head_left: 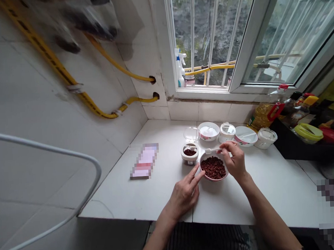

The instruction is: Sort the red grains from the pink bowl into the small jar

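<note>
A small pink-rimmed bowl (213, 168) sits on the white table (148, 195), filled nearly to the brim with dark red, coarse flakes. The left hand (184, 194) rests on the table at the bowl's near-left side, its fingers spread loosely, the forefinger and middle finger stretched out so their tips touch the bowl's rim. The right hand (234, 158) hovers over the bowl's right edge, its grip pinched on the handle of a small white spoon (212, 150). The spoon lies almost level, its long axis running left to right across the far rim of the bowl, the scoop end pointing left toward a little open white jar (189, 153) that holds more of the dark red stuff. The jar stands just beside the bowl, at its far left, with its clear lid tipped up behind it.

Behind these runs a row of a white bowl (208, 131), a lidded jar (227, 131), another bowl (245, 136) and one more lidded jar (265, 137), close under the tiled sill. A black tray of bottles (296, 133) crowds the right. To the left the table is open as far as the tiled wall, and the near edge lies just below the left wrist.
</note>
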A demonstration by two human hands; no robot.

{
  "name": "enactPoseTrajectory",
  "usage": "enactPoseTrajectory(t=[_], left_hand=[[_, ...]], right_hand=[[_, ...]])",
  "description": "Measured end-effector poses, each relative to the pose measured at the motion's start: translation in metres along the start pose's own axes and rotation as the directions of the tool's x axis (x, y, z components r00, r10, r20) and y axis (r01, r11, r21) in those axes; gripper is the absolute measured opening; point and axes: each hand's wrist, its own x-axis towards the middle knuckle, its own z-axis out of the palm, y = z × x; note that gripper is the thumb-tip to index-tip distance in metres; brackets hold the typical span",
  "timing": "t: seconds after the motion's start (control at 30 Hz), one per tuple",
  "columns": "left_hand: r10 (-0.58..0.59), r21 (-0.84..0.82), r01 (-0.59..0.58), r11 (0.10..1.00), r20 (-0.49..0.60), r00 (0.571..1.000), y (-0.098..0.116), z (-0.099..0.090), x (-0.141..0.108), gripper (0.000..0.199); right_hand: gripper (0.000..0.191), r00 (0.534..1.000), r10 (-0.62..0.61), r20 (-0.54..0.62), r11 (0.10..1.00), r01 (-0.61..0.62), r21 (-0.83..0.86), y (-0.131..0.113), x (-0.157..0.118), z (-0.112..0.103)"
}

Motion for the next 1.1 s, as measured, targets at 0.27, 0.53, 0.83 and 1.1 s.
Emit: enactPoseTrajectory(t=[0.27,0.53,0.83,1.1], left_hand=[[0.002,0.010,-0.002,1.000,0.004,1.000,0.000,-0.001,-0.001,0.068],[0.006,0.014,-0.006,1.000,0.007,1.000,0.001,-0.002,0.000,0.067],[0.016,0.002,-0.016,1.000,-0.007,1.000,-0.001,0.000,-0.001,0.061],[0.017,-0.005,-0.017,1.000,-0.013,1.000,-0.001,0.000,-0.001,0.061]], right_hand=[[0.018,0.965,-0.027,0.262,0.992,0.058,-0.111,0.014,-0.014,0.004],[0.018,0.978,0.148,0.147,0.988,-0.153,0.027,0.017,-0.013,-0.001],[0.018,0.929,0.256,0.266,0.953,-0.289,0.090,0.014,-0.020,0.013],[0.017,0.895,0.331,0.300,0.913,-0.384,0.136,0.016,-0.020,0.015]])
